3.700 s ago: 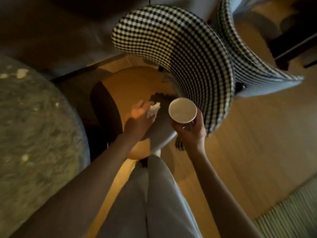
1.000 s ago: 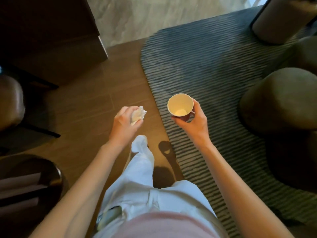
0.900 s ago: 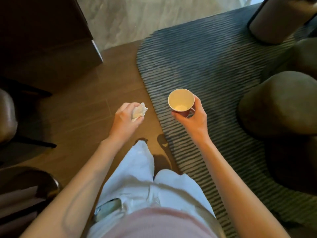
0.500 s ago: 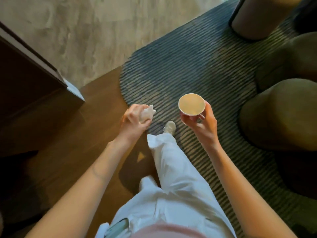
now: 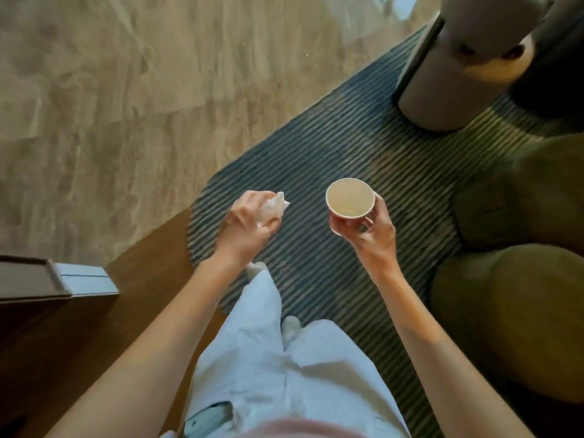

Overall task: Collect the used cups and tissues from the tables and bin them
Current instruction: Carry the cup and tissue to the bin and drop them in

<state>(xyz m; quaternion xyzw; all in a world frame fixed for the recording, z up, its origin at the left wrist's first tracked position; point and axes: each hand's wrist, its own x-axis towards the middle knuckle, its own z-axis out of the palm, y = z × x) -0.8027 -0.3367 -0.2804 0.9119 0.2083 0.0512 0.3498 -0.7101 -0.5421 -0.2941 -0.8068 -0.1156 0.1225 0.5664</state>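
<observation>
Your right hand [image 5: 368, 230] grips a round paper cup [image 5: 350, 199] (pale residue inside); your left hand [image 5: 249, 224] clutches a crumpled white tissue [image 5: 273, 208].

- A paper cup [image 5: 350, 199], cream inside with a reddish outer wall, is held upright in the right hand [image 5: 368, 233], fingers curled round its lower part; its open mouth faces up, and a pale trace lies at the bottom.
- A crumpled white tissue [image 5: 272, 210] is bunched in the left hand [image 5: 249, 222], one wrinkled end poking out past the fingers, level with the cup and apart from it.
</observation>
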